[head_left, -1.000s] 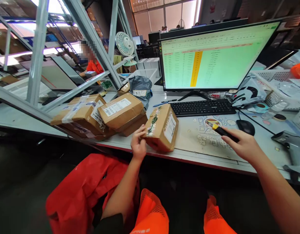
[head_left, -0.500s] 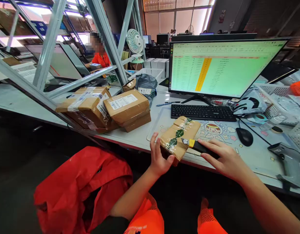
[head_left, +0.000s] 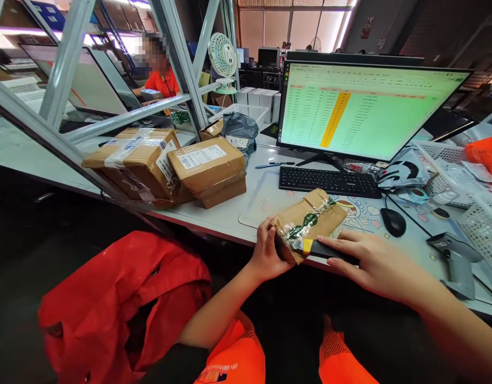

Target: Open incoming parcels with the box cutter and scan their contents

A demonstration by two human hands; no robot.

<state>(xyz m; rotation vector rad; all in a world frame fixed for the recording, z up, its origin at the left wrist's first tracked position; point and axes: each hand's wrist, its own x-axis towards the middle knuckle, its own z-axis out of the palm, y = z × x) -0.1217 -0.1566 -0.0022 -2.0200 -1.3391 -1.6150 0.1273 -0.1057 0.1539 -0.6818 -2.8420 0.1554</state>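
A small brown cardboard box (head_left: 329, 217), sealed with clear tape bearing green marks, lies tilted at the table's front edge. My left hand (head_left: 268, 253) grips its near left end, thumb below and fingers on the side. In my right hand (head_left: 369, 261) is a utility knife (head_left: 329, 250) with a black and yellow handle. The knife's tip is against the taped near end of the box; how deep the blade sits cannot be made out.
Behind the box stand a keyboard (head_left: 329, 182) and a monitor (head_left: 369, 114). To the right are a mouse (head_left: 393, 222) and a barcode scanner (head_left: 456, 261). Parcels (head_left: 208, 165) are piled left by a metal frame (head_left: 128, 117). A red garment (head_left: 121, 304) hangs below; a co-worker (head_left: 161, 80) sits beyond.
My left hand has closed round the box's near end, and the box has turned and tipped slightly. The knife has moved down from the top tape to the near end.
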